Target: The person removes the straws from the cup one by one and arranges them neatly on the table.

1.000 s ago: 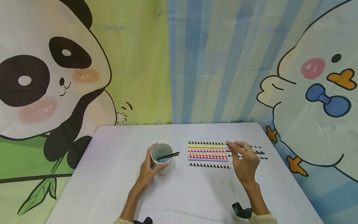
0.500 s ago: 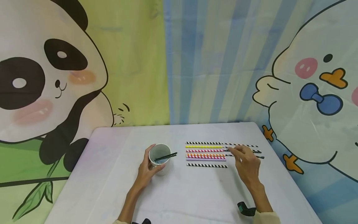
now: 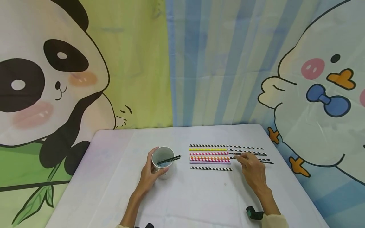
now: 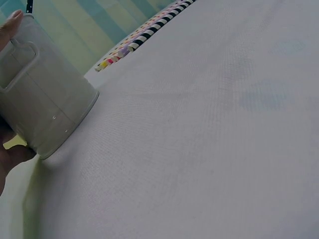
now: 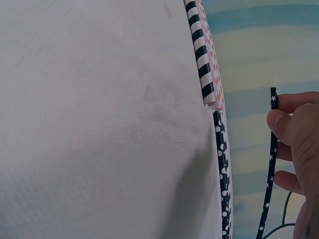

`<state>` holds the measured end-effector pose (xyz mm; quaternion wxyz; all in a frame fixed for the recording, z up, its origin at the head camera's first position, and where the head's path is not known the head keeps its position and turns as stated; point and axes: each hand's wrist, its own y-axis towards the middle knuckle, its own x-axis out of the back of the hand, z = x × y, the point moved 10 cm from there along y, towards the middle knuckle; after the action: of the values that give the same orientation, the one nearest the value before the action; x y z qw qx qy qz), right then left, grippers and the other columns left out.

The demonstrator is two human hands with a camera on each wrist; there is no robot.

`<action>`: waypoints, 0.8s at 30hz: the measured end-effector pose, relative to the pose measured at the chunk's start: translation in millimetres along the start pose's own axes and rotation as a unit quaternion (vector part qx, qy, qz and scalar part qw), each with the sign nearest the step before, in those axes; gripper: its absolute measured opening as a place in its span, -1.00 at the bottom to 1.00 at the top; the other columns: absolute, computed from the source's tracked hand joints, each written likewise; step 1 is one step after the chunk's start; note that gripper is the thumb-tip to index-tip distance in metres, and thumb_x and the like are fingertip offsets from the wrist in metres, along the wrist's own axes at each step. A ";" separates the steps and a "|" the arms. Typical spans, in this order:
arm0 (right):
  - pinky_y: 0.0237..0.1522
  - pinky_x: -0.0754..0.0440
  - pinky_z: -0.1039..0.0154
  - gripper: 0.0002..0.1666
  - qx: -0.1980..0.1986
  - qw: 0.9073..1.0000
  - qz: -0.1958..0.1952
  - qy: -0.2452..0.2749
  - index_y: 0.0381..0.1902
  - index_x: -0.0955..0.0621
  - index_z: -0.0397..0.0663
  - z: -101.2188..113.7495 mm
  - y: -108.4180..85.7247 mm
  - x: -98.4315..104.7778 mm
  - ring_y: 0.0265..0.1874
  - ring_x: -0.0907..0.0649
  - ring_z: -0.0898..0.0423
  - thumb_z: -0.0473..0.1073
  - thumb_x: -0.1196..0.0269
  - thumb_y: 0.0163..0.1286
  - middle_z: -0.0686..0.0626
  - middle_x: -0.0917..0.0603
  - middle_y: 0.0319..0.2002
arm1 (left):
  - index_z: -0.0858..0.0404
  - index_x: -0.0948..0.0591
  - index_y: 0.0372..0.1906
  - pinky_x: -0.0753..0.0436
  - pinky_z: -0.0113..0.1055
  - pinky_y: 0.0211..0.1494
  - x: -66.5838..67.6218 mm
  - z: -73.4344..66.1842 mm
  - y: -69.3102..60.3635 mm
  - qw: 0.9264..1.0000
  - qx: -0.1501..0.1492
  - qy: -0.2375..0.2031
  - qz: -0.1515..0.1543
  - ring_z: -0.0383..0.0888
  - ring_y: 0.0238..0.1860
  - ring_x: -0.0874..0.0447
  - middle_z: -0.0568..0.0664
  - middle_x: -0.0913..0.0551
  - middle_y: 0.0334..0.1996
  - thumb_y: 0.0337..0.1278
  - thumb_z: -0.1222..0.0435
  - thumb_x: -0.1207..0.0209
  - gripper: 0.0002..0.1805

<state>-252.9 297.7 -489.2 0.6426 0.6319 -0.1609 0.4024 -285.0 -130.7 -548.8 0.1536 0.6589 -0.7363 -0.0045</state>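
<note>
My left hand (image 3: 149, 172) grips a white mug (image 3: 168, 172) by its side, fingers and thumb around it. Dark patterned paper straws (image 3: 170, 159) lean out over the mug's rim. In the left wrist view the mug (image 4: 50, 84) shows its handle, with one straw tip above it. My right hand (image 3: 252, 167) is over the right-hand ends of the straw rows. Seen from the right wrist, it pinches a black straw with white stars (image 5: 271, 159) between thumb and fingers. A black straw with white dots (image 5: 221, 174) lies on the table, apart from that hand.
Several straws lie side by side, among them a yellow one (image 3: 208, 149), a purple one (image 3: 211, 162) and a black-and-white striped one (image 3: 211, 168). More black-and-white straws (image 3: 246, 147) continue rightward. The white table (image 3: 182, 199) ends at a cartoon curtain (image 3: 142, 63).
My right hand has moved from the farthest straw toward the nearer rows. Straws that it covered in the right-hand group now show behind it. The left hand keeps its grip on the mug.
</note>
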 end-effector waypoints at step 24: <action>-0.38 -0.64 0.09 -0.74 -0.005 0.997 0.074 -0.013 -0.23 -0.92 -0.01 -16.5 -6.5 -33.2 -0.35 -0.68 0.03 -0.44 -0.58 0.21 -0.04 -0.75 -0.33 | -0.24 -0.16 0.73 -0.46 0.29 0.56 -0.3 0.4 -0.6 1.000 -0.006 0.000 0.001 0.14 0.55 -0.53 0.04 -0.47 0.55 0.31 0.24 -0.51 0.05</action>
<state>-274.0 303.6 -519.8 0.6117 0.6205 -0.2177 0.4399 -284.5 -130.5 -549.4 0.1574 0.6576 -0.7367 -0.0085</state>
